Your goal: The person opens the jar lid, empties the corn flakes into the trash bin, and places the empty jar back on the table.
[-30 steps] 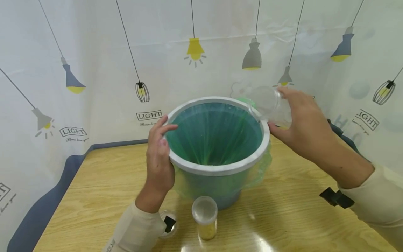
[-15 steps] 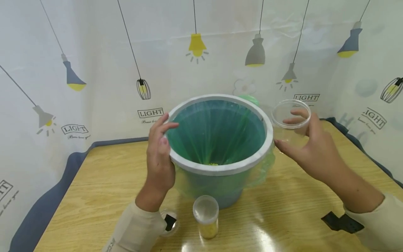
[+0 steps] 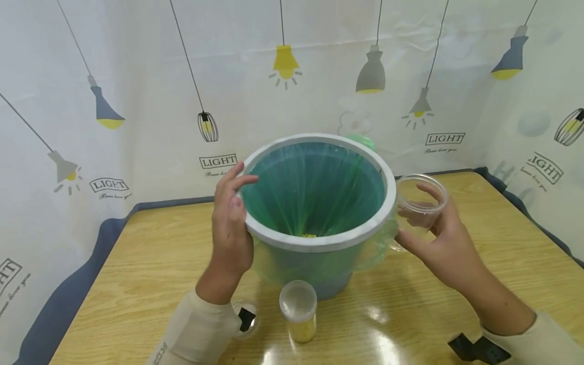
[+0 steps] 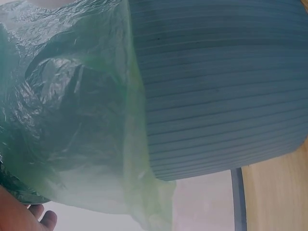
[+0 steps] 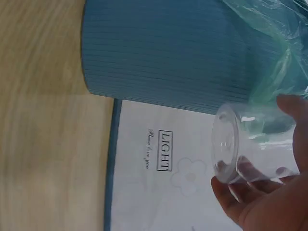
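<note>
My left hand (image 3: 230, 223) rests against the near-left rim of a blue-green waste bin (image 3: 319, 247), its fingers loosely bent over the edge. The bin has a white rim and a thin green bag (image 4: 72, 120) lining it, folded down outside. Small yellow bits (image 3: 309, 235) show at the bottom inside. To the right of the bin, my right hand (image 3: 444, 238) grips a clear plastic jar (image 5: 260, 139), upright and without a lid. The right wrist view shows the fingers wrapped round its wall, and nothing shows inside it.
A second clear jar (image 3: 298, 314), lidded and holding something yellow, stands in front of the bin. Beside it, a clear round lid (image 3: 246, 329) lies partly behind my left cuff. The wooden table (image 3: 150, 263) meets a lamp-patterned curtain (image 3: 150, 101).
My right hand has brought the jar from tilted at the bin's right rim to upright beside the bin, then lower. Yellow bits have come into view in the bin. My left hand stays put.
</note>
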Available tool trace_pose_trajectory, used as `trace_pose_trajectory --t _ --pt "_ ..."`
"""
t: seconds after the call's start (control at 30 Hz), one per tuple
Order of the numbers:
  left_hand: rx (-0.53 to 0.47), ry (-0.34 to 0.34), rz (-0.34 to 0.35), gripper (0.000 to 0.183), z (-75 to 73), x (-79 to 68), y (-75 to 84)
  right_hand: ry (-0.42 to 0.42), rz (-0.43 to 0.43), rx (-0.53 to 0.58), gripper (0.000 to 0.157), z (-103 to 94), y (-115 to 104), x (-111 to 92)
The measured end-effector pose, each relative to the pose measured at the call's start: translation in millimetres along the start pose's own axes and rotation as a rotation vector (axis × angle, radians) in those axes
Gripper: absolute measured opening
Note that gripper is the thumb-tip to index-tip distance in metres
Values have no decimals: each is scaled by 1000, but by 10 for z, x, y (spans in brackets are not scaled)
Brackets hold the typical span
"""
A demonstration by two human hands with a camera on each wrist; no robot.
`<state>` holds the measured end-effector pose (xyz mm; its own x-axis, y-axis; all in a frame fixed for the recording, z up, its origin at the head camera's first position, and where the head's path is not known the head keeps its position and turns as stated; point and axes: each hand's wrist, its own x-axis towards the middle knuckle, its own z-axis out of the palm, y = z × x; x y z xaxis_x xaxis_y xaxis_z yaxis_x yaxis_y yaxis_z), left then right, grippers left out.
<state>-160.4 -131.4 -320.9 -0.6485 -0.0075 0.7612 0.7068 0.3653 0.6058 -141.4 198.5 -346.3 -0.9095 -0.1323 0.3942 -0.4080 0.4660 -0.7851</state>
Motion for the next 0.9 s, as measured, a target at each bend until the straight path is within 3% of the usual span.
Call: trace_pose_trajectory --t 0.1,0.4,0.53,0.73,0.9 --pt "-1 3 2 45 5 4 0 -43 6 51 86 45 80 -40" --pt "-11 8 3 46 15 5 0 -115 30 130 77 116 201 -94" --pt "-9 9 2 46 11 5 1 -131 64 79 78 132 254 -116" --pt "-4 13 5 46 6 3 1 -176 190 66 79 178 357 -143" --pt "-7 9 -7 46 2 -2 0 -216 192 65 84 236 490 -149"
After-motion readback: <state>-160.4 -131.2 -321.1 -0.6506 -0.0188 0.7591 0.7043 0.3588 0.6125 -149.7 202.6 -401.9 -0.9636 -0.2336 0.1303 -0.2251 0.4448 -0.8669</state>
